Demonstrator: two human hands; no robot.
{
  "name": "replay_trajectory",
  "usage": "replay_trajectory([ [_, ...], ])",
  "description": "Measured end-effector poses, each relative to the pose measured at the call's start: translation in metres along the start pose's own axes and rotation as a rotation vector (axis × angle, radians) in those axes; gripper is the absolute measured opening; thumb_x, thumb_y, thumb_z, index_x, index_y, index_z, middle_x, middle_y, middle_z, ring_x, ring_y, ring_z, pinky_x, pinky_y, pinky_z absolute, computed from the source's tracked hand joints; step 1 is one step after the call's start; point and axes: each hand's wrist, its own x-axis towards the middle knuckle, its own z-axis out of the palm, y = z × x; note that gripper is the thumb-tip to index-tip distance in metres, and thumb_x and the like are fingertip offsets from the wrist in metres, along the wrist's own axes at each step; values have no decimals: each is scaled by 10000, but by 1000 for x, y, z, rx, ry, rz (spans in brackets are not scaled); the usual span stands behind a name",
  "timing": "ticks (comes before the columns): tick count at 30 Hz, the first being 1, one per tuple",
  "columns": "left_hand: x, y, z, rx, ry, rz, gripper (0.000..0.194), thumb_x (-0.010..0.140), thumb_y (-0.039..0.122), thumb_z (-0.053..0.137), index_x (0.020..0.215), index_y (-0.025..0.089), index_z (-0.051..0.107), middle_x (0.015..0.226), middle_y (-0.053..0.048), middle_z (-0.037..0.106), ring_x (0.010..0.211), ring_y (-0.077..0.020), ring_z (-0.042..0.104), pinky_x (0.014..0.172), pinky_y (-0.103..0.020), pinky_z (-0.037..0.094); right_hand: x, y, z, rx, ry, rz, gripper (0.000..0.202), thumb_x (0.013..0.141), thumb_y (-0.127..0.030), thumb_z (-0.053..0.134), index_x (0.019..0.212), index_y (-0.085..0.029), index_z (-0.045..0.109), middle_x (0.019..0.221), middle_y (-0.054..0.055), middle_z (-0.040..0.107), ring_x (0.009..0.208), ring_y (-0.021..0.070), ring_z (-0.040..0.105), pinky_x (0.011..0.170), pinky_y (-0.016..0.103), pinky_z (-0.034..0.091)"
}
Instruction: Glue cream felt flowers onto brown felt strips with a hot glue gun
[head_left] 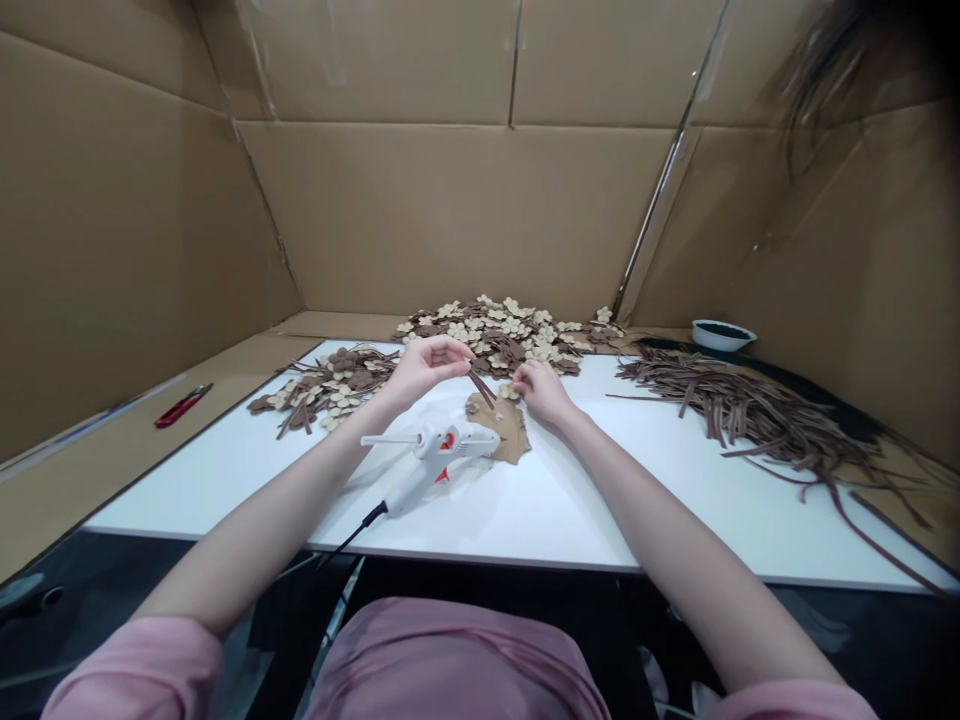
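My left hand (430, 370) is closed in a pinch on brown strips (482, 385), which hang down to the right from the fingertips. Opposite it, my right hand (541, 392) pinches a small cream flower (509, 391) at its fingertips. Below both hands a ragged piece of brown cardboard (511, 440) lies on the white board. A white glue gun (424, 465) stands in front of me, its nozzle end over the cardboard and its black cord running off the near edge.
Cream and brown flower cutouts (499, 330) are heaped at the back. A mixed pile of flowers and strips (330, 385) lies left, loose brown strips (750, 405) right. A white bowl (721, 335) sits back right; a red cutter (182, 406) lies far left. Cardboard walls (450, 220) enclose the white board (225, 490).
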Motion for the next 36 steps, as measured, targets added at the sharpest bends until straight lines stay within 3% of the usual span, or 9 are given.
replay_trajectory([
  [12,-1,3,1,9,-6,-11,288,669,302,811,874,133,699,861,-60,704,760,-145,657,711,-251,511,2,-9,-15,266,235,-15,100,739,-126,454,704,-201,510,807,64,604,824,219,538,762,327,414],
  [19,-4,0,2,-7,-278,-84,336,730,337,767,1005,152,714,818,-58,692,725,-150,651,660,-247,504,-3,-36,-19,416,208,-105,74,784,-166,431,738,-207,473,775,37,573,734,182,536,670,287,419],
  [23,-6,1,7,5,-348,-81,345,746,343,754,1034,157,714,827,-58,685,742,-157,651,684,-256,505,-6,-53,-20,426,205,-165,83,789,-148,429,745,-211,461,766,29,546,714,170,519,656,274,413],
  [31,-1,-3,12,-17,-191,-151,488,668,280,819,1099,140,637,733,-28,683,666,-134,652,637,-228,497,-9,-65,-17,406,272,-130,96,780,-134,407,741,-220,424,788,40,532,754,186,517,692,288,417],
  [36,-3,0,19,14,-158,-216,427,632,266,828,1007,110,697,727,-53,705,646,-150,660,632,-248,510,-12,-71,-17,379,329,-139,128,783,-110,387,728,-221,419,796,49,533,778,194,519,727,301,417],
])
